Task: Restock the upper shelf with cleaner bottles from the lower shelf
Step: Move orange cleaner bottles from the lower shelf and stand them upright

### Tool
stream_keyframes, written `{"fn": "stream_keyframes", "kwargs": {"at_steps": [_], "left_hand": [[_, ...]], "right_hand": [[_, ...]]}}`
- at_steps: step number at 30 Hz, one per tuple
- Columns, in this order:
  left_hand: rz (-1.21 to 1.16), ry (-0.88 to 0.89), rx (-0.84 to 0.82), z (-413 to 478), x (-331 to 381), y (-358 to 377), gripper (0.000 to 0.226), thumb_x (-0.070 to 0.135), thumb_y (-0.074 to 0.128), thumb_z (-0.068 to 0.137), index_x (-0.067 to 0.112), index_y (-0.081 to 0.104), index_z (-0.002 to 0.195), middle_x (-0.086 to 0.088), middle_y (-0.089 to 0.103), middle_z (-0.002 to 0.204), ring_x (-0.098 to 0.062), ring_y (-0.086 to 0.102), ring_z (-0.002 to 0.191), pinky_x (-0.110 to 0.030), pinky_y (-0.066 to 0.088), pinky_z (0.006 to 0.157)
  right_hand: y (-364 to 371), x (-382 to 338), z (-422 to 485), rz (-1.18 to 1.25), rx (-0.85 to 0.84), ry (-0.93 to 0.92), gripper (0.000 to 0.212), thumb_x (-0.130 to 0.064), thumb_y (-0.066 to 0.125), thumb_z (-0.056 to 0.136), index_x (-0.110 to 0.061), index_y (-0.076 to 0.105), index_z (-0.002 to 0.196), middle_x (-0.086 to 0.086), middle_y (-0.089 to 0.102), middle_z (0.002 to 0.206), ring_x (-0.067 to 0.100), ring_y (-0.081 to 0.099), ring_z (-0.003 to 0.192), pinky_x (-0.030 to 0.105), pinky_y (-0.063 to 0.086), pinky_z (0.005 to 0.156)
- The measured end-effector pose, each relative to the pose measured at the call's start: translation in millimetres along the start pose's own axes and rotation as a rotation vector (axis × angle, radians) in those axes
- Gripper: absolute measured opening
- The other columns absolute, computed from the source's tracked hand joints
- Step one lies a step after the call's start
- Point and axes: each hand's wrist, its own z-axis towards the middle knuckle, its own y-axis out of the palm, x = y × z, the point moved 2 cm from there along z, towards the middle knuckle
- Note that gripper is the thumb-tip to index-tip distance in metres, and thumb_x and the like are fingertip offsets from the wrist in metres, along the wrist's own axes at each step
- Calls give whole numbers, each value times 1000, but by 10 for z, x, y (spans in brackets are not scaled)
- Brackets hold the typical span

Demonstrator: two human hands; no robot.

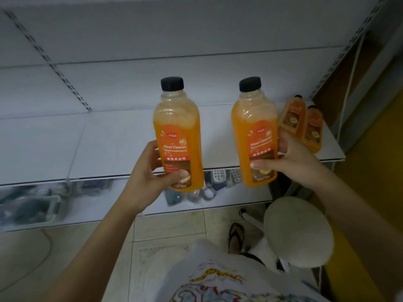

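I hold two orange floor cleaner bottles with black caps upright in front of the white upper shelf [109, 147]. My left hand [150, 177] grips the lower part of the left bottle [177, 127], thumb across its label. My right hand [292, 155] grips the right bottle [254, 125] from its right side. Both bottles hang in the air above the shelf's front edge. Two more orange bottles [302, 122] stand at the right end of the upper shelf, just behind my right hand.
The lower shelf [239, 199] holds small bottles and packets [216, 184] under the held bottles, and a grey plastic bin [32, 210] at the left. A round beige stool [298, 232] stands at my right. A yellow wall borders the shelving's right side.
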Motion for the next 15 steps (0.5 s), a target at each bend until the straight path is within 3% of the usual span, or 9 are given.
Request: {"fn": "stream_keyframes", "kwargs": {"at_steps": [3, 6, 9, 12, 15], "left_hand": [[11, 128, 19, -199, 295, -319, 69, 26, 84, 55, 20, 50, 115, 0, 63, 111, -11, 63, 97, -16, 52, 71], [25, 277, 34, -313, 689, -606, 67, 28, 84, 57, 26, 51, 114, 3, 65, 110, -12, 63, 100, -18, 52, 73], [19, 435, 53, -336, 1160, -834, 66, 45, 84, 53, 37, 53, 111, 11, 67, 106, -11, 64, 99, -19, 52, 73], [33, 551, 77, -277, 1612, -978, 65, 54, 81, 53, 37, 54, 109, 15, 68, 104, -8, 65, 98, -20, 53, 75], [63, 632, 101, -147, 1966, -1040, 63, 46, 82, 54, 34, 53, 109, 16, 68, 103, -10, 64, 100, -25, 53, 82]], "right_hand": [[59, -394, -261, -21, 76, -106, 71, -54, 73, 42, -49, 43, 106, -24, 57, 106, -16, 55, 94, 17, 42, 77], [-20, -760, -460, -1, 194, -212, 68, -50, 76, 40, -44, 49, 103, -16, 63, 106, 4, 59, 101, 32, 47, 85], [-201, -1142, -603, 7, 272, -338, 64, -44, 79, 42, -47, 55, 101, -15, 69, 102, 6, 65, 96, 37, 51, 84], [-428, -1519, -677, -23, 345, -432, 60, -42, 78, 44, -46, 54, 99, -28, 67, 95, -4, 64, 90, 22, 51, 73], [-670, -1859, -691, -21, 411, -500, 56, -37, 76, 47, -45, 52, 96, -33, 66, 88, -13, 62, 82, 7, 48, 59]]}}
